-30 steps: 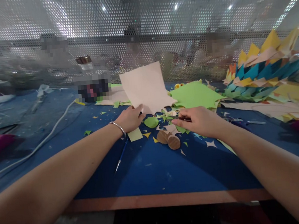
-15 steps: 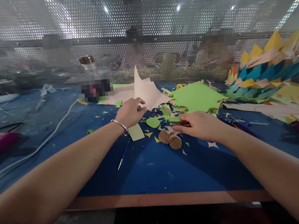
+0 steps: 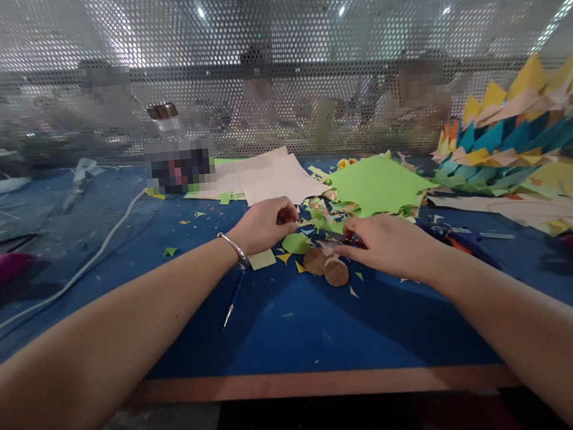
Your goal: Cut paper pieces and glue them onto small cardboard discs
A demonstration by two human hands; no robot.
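Observation:
My left hand [image 3: 266,225], with a silver bangle at the wrist, is over the near edge of the pale pink paper sheet [image 3: 278,175], beside a heap of paper scraps [image 3: 323,220]. Its fingers are curled towards the thumb; what they hold, if anything, cannot be made out. My right hand [image 3: 384,241] is closed round a pair of scissors [image 3: 337,236], whose blades point left over the scraps. Between the hands lie a round green paper piece [image 3: 296,243] and brown discs [image 3: 336,273]. A pale green paper slip [image 3: 262,260] lies under my left wrist.
A blue pen [image 3: 234,300] lies near my left forearm. Green paper [image 3: 379,183] is behind my right hand. A layered paper model [image 3: 515,135] stands at right. At left are a white cable [image 3: 103,248] and a bottle [image 3: 168,128]. A perforated screen [image 3: 279,15] rises behind.
The pink sheet's raised corner now lies flat. My left hand has come off it, moving slightly down and right with fingers curled in. My right hand has barely moved.

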